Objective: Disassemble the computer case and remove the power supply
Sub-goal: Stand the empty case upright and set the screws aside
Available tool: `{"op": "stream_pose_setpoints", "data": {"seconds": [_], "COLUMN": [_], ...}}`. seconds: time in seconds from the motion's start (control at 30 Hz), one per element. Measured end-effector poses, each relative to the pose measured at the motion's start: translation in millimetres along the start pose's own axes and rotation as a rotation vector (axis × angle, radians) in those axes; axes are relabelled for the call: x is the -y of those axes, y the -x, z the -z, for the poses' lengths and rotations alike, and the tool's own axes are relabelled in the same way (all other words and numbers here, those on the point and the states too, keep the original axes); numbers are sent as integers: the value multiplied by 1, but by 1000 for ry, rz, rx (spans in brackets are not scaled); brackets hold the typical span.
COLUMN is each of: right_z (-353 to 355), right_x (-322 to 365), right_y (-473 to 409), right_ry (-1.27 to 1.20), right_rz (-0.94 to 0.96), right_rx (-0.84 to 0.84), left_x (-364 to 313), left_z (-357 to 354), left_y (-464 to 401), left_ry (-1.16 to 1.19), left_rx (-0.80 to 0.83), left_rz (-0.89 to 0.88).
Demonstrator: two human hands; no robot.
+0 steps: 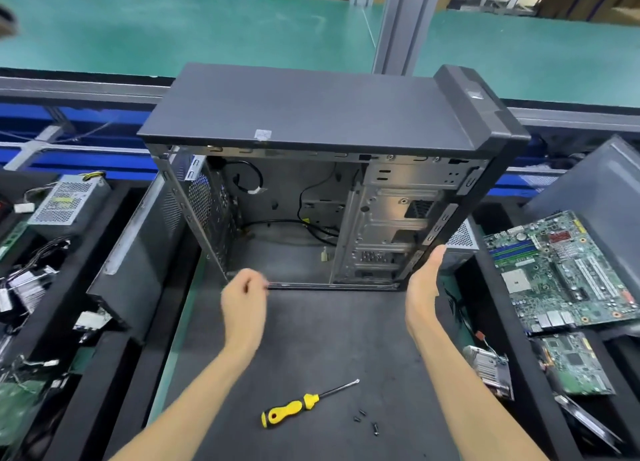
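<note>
- The computer case (311,110) stood upright on the dark mat of the table (329,339), its open side turned toward the person, so the bare metal interior and a few loose black cables (277,223) showed.
- The right hand (424,287) was flat and open, fingers straight and together, its fingertips against the lower front corner of the case by the black front panel (485,114); its grip had hold of nothing.
- The left hand (244,303) was at the case's bottom left edge with fingers curled inward (blurred, so I could not tell whether that grip pinched anything or merely touched the frame).
- A power supply (67,201), grey with a perforated face, sat well apart from the case in the black bin at the left, wires trailing from it.
- A yellow-handled screwdriver (301,405) lay on the mat between the forearms, with a few small black screws (367,420) just beside it.
- Green circuit boards (561,270) lay in the bins at the right.
- A dark side panel (138,252) leaned tilted just left of the case.
</note>
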State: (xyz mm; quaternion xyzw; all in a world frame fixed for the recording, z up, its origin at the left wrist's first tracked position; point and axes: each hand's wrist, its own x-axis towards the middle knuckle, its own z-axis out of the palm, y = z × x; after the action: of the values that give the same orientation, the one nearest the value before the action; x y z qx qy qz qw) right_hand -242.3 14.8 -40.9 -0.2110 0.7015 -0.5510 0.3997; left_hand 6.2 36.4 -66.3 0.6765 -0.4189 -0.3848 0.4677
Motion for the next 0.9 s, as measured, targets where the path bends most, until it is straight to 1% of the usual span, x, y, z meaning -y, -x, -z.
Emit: {"op": "stream_pose_setpoints", "data": {"seconds": [0.03, 0.07, 0.1, 0.13, 0.17, 0.27, 0.33, 0.43, 0.5, 0.6, 0.73, 0.8, 0.83, 0.9], "right_z": [0, 1, 2, 2, 2, 2, 2, 2, 2, 0, 1, 3, 4, 7], "right_x": [-3, -5, -3, -4, -3, 0, -1, -1, -5, -12, -16, -19, -20, -21], "right_y": [-4, -9, -9, -13, -15, -13, -15, -19, -21, -27, -28, -29, -30, -32], "right_ry": [31, 19, -25, -56, -73, -49, -73, -112, -122, -112, -90, -51, -38, -30], "right_rz": [-12, -67, -164, -252, -291, -298, -305, -323, -315, -278, -210, -161, -143, -139], "right_rx": [-3, 4, -2, -10, -5, 21, 17, 28, 50, 59, 69, 104, 111, 103], "left_x": [-4, -7, -15, -23, -29, -33, -28, -23, -22, -17, -12, -16, -19, -25], "left_z": [-15, -32, -47, -62, -77, -107, -119, -128, -131, -131, -130, -130, -129, -124], "left_y": [-3, -15, -29, -43, -55, -77, -89, -105, -115, -119, -112, -106, -102, -96], "left_ry": [-96, -201, -330, -454, -560, -755, -805, -810, -862, -992, -1035, -992, -952, -873], "left_rx": [158, 252, 321, 368, 405, 471, 510, 532, 543, 571, 614, 578, 529, 380], "left_rz": [-29, -60, -87, -98, -102, -162, -200, -228, -247, -285, -343, -368, -386, -437]}}
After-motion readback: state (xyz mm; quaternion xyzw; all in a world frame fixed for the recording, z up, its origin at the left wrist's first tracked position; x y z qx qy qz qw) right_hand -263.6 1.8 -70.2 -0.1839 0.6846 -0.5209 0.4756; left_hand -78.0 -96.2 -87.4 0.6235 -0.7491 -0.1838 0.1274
